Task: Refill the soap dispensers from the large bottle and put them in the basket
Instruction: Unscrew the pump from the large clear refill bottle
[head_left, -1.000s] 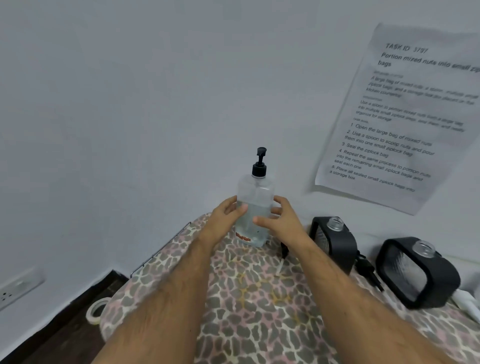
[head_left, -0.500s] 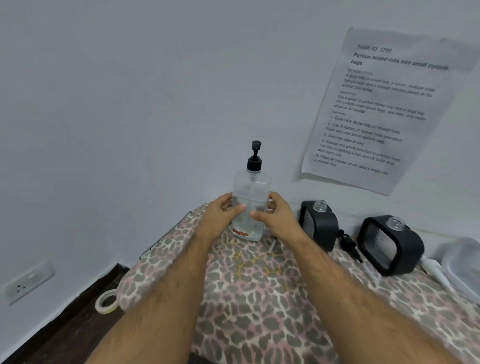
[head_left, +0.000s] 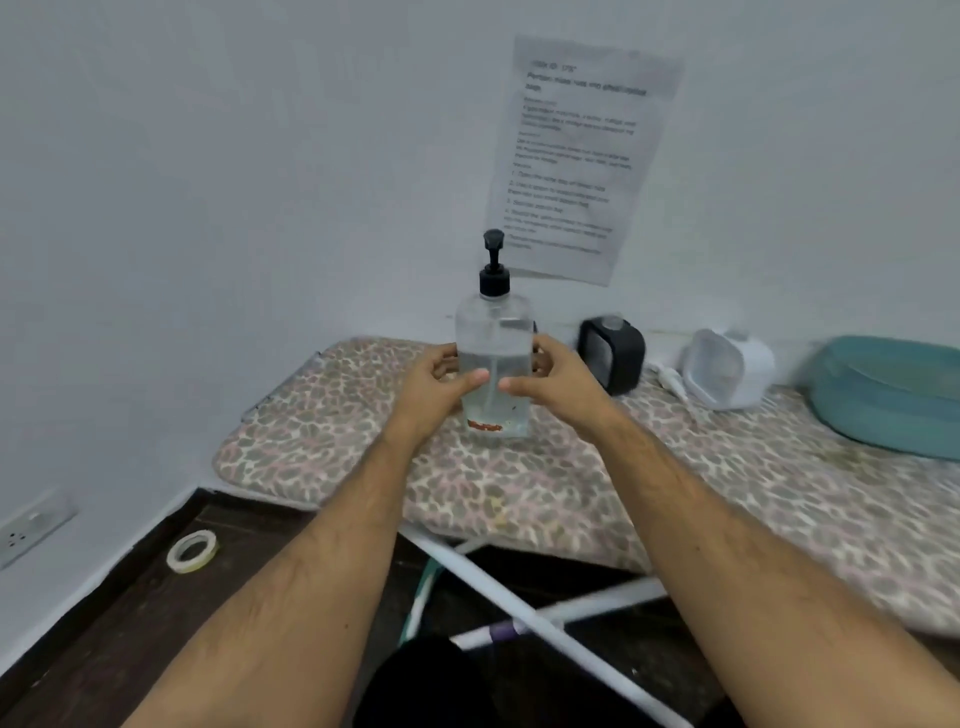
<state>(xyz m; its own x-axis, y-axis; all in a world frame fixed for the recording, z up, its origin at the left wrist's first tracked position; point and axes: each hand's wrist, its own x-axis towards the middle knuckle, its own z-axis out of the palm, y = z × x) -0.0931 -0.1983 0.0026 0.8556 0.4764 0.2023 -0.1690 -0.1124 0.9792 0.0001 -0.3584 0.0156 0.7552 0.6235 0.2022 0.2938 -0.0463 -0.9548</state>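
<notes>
You are at the opening step: both hands have the large pump bottle (head_left: 492, 358), which stands upright on the leopard-print ironing board (head_left: 519, 483). Your left hand (head_left: 436, 389) wraps its left side, thumb across the front; your right hand (head_left: 550, 387) grips the right side the same way. Its black pump cap (head_left: 494, 270) is still screwed on, so I judge that next you must steady the body with one hand and twist that cap off with the other before any pouring.

Right of the bottle stands a black soap dispenser (head_left: 613, 358), its top apparently open; further right a white dispenser (head_left: 727, 369), then the teal basket (head_left: 893, 395), cut off by the frame edge.

Motion blur smears everything. You cannot read the paper sheet (head_left: 576, 156) on the wall behind the bottle. Whether a second black dispenser hides behind the bottle cannot be told, and the liquid level is hard to judge.
</notes>
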